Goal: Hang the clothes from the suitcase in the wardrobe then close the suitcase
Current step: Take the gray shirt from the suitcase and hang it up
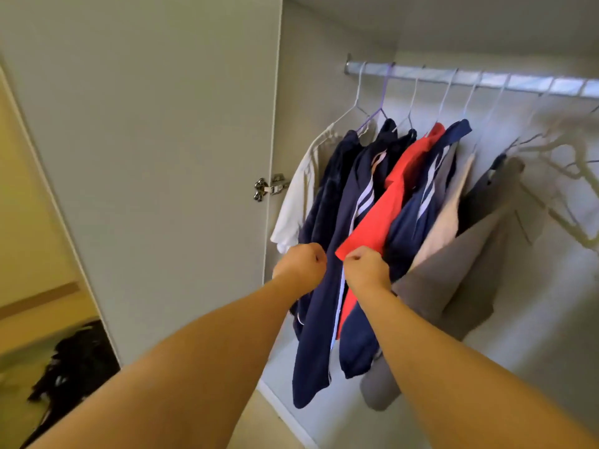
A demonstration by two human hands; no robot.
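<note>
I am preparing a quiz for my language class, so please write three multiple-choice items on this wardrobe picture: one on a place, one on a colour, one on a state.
1. Where on the rail hangs the white shirt? A left end; B right end; C middle.
2. What colour is the shirt that the right hand pinches? A green; B red; C yellow.
3. The wardrobe door is: A shut; B removed; C open.
Answers: 1 A, it is the first garment from the left. 2 B, the hem of the red shirt sits at its fingers. 3 C, the door stands swung aside on its hinge.
</note>
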